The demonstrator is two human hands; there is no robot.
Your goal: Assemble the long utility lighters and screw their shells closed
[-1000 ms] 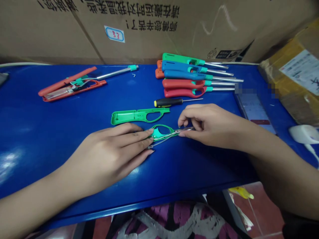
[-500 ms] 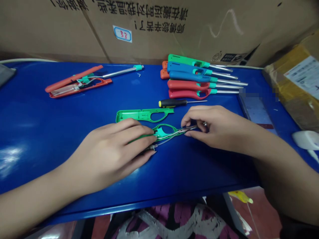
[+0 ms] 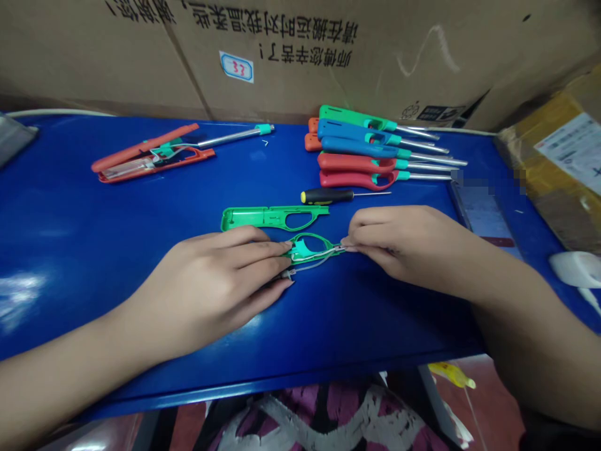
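While the left hand (image 3: 220,275) has its grip closed over the rear of a green lighter half (image 3: 313,236) lying near the middle of the blue counter (image 3: 117,250), the right hand (image 3: 399,238) pinches the front end, fingertips together. Turquoise trigger (image 3: 303,250) sits in the half; clear tube (image 3: 313,267) bows out on the near side. Second green half (image 3: 263,217) just behind, then screwdriver (image 3: 326,197). Row of lighters (image 3: 359,148) further back; opened red lighter (image 3: 145,147) far left.

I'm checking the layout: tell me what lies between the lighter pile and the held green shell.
In the head view, from the lighter pile to the held shell: first the screwdriver, then the other shell.
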